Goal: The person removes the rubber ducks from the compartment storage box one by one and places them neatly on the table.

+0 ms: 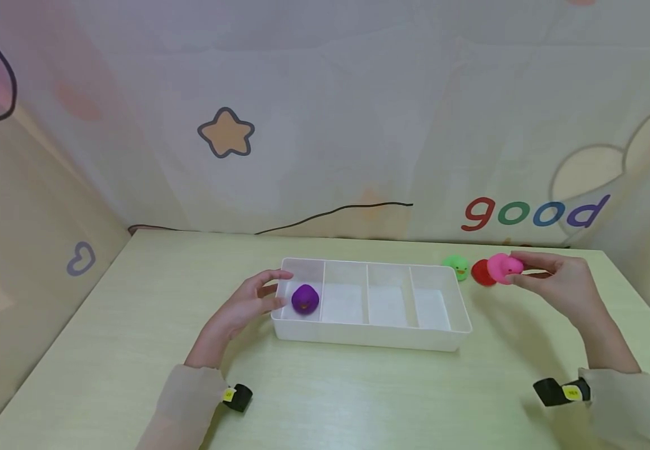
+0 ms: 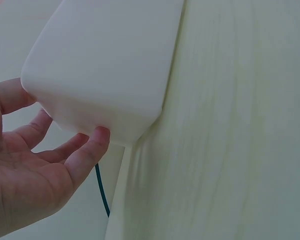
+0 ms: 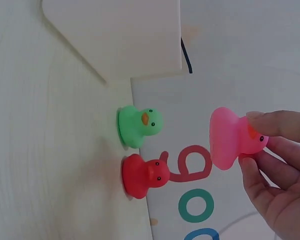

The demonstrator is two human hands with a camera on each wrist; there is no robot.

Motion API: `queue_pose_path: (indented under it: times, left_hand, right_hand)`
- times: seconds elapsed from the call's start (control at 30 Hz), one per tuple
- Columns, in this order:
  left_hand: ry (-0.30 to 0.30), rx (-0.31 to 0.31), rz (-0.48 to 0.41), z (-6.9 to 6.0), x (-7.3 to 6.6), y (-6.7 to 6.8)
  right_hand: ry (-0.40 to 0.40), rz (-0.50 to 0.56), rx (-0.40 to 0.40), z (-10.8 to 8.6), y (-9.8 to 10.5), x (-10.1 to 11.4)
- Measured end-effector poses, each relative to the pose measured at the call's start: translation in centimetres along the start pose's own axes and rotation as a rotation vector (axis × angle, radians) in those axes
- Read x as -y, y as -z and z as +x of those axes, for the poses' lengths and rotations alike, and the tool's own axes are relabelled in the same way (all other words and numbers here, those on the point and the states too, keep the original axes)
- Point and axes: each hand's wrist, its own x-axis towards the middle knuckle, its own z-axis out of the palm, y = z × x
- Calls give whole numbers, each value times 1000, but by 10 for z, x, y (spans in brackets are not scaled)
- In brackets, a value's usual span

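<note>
My right hand pinches a pink rubber duck between thumb and fingers, raised off the table. In the right wrist view the pink duck is apart from a green rubber duck and a red rubber duck, both standing on the table. My left hand holds the left end of a white divided box, fingertips on its rim and end wall. A purple rubber duck sits in the box's leftmost compartment; the other compartments hold nothing visible.
The pale wooden table meets a printed cloth backdrop behind the box. Cloth also closes off the left and right sides. Each wrist wears a black strap, and one strap sits by the right cuff.
</note>
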Motion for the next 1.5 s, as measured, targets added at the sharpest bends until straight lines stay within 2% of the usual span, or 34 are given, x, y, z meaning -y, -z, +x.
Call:
queue_pose_path:
  times: [0.2, 0.5, 0.67, 0.77, 0.87, 0.97, 1.17, 1.27, 1.5]
  left_hand:
    - [-1, -6, 9, 1, 0, 0]
    - [5, -9, 5, 1, -1, 0]
    - [-5, 1, -1, 1, 1, 1]
    - [-9, 3, -2, 1, 1, 1]
    - [-8, 3, -4, 2, 2, 1]
    - [-7, 0, -5, 1, 2, 1]
    - [-4, -4, 0, 1, 2, 1]
    - [-1, -4, 2, 1, 3, 1]
    - [1, 4, -6, 3, 3, 1]
  right_hand:
    - [-19, 7, 0, 6, 7, -16]
    - [-117, -28, -8, 23, 10, -41]
    - [-168, 11, -11, 46, 7, -90]
    - [-203, -22, -27, 59, 4, -122]
    - [-224, -28, -11, 67, 0, -140]
    - [-255, -38, -7, 67, -3, -137]
    - [-256, -28, 42, 50, -3, -89]
    - [-269, -33, 68, 43, -4, -73]
    - [-323, -43, 76, 44, -8, -74]
